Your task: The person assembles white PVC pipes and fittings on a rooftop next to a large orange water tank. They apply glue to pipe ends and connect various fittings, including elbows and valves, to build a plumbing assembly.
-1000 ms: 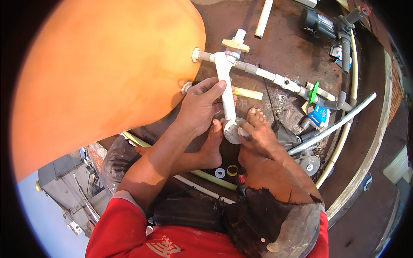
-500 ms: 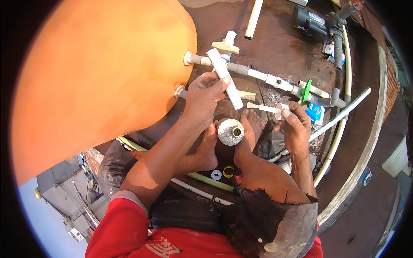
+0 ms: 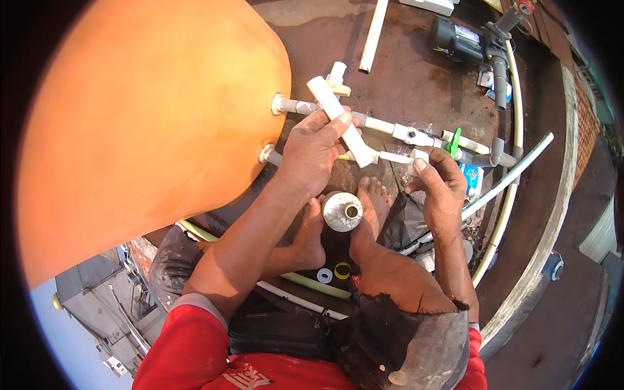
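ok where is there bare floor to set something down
The brown floor between the upper pale pipe and the black motor looks bare. It's crowded around the can between the feet and by the green valve handle.

A big orange tank (image 3: pixel 156 117) fills the upper left, two pale fittings set in its side. Across the brown floor (image 3: pixel 403 84), a loose white pipe (image 3: pixel 374 36) lies near the top edge, and a black pump (image 3: pixel 452 39) sits right of it — grey pipework joined to its end. A cream pipe (image 3: pixel 518 117) curves down the right, inside a weathered ledge (image 3: pixel 545 237); a blue-and-white box (image 3: pixel 471 179) lies near it. Lower down, a white ring (image 3: pixel 319 275) rests just beside a yellow ring (image 3: pixel 335 272). Grey rooftops (image 3: pixel 97 302) and pale sky (image 3: pixel 58 338) show lower left.
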`<state>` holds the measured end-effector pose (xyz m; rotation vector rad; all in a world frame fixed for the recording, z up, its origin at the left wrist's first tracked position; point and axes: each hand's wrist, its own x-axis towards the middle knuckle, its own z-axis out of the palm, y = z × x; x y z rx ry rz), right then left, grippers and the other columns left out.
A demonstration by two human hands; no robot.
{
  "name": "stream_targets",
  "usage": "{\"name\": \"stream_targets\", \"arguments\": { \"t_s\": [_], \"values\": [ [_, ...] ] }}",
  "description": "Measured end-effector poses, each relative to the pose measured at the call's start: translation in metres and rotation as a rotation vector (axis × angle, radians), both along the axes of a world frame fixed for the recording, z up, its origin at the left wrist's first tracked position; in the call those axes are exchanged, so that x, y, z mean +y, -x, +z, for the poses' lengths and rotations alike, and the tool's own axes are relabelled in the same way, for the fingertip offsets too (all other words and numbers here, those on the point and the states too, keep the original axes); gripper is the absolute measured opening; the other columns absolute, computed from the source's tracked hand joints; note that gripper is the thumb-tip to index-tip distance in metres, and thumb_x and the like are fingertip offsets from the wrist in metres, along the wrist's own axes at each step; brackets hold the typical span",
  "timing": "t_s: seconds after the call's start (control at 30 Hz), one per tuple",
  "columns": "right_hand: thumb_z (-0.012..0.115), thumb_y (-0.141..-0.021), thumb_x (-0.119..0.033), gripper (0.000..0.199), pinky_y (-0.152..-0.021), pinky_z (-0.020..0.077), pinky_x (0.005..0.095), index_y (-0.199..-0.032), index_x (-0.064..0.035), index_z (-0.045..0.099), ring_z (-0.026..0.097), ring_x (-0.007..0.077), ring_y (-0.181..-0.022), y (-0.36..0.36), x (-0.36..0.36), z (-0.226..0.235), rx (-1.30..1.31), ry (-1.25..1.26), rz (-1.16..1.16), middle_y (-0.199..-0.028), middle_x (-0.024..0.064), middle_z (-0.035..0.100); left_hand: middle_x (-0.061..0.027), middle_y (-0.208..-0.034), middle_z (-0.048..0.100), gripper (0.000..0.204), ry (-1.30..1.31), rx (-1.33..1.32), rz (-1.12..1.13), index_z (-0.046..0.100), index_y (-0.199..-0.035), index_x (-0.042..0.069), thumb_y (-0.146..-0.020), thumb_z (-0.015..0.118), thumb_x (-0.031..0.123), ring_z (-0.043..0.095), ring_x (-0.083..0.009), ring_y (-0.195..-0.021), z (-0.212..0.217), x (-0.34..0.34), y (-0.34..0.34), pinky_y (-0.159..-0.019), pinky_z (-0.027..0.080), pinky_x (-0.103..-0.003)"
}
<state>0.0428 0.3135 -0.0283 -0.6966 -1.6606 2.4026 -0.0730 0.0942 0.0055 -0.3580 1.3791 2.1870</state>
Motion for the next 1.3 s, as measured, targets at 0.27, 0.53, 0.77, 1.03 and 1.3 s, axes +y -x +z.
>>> {"name": "stream_targets", "arguments": {
  "t_s": [0.27,0.53,0.77,1.03,1.3],
  "values": [
    [0.08,-0.097,-0.009,0.03,-0.064,0.0605,0.0275,-0.122,0.005,0.072,0.066,0.0112,-0.083,0.002,-0.005,0.01,-0.024,0.014,0.045,-0.098,0.0048,0.069,-0.0123,-0.123,0.069,0.036,0.132,0.043,-0.003,0.062,-0.14,-0.008,-0.108,0.066,0.008,0.074,-0.0301,-0.115,0.011,0.001,0.0,-0.104,0.063,-0.043],
    [0.088,-0.087,-0.005,0.039,-0.065,0.0539,0.0262,-0.123,0.0007,0.076,0.062,0.01,-0.082,0.001,-0.006,0.021,0.271,-0.669,0.068,-0.109,0.006,0.067,-0.0176,-0.124,0.07,0.038,0.052,0.049,0.005,0.057,-0.142,-0.012,-0.108,0.061,0.006,0.074,-0.0315,-0.118,0.006,-0.007,0.005,-0.107,0.062,-0.044],
    [0.091,-0.082,-0.005,0.045,-0.072,0.0536,0.0268,-0.124,0.0014,0.077,0.061,0.0117,-0.083,-0.001,-0.015,0.034,0.441,-0.616,0.14,-0.108,0.0068,0.066,-0.0136,-0.12,0.069,0.037,0.141,0.009,0.028,0.059,-0.141,-0.01,-0.106,0.064,0.003,0.073,-0.0245,-0.112,0.012,-0.001,0.004,-0.105,0.062,-0.04],
    [0.081,-0.095,-0.002,0.034,-0.073,0.058,0.0262,-0.127,0.0064,0.072,0.065,0.0098,-0.089,0.005,-0.013,0.001,0.059,0.046,0.062,-0.104,0.0051,0.069,-0.0087,-0.119,0.07,0.035,0.121,0.031,-0.103,0.064,-0.139,-0.003,-0.106,0.065,0.007,0.071,-0.0213,-0.112,0.009,-0.02,0.013,-0.1,0.06,-0.037],
    [0.081,-0.096,-0.005,0.032,-0.067,0.061,0.0274,-0.126,0.0054,0.072,0.067,0.0112,-0.084,0.01,-0.011,-0.001,0.045,-0.069,0.061,-0.101,0.005,0.07,-0.013,-0.121,0.071,0.037,0.138,0.023,-0.038,0.061,-0.14,-0.005,-0.106,0.069,0.008,0.073,-0.0256,-0.115,0.01,-0.017,0.009,-0.103,0.061,-0.04]
  ]
}}
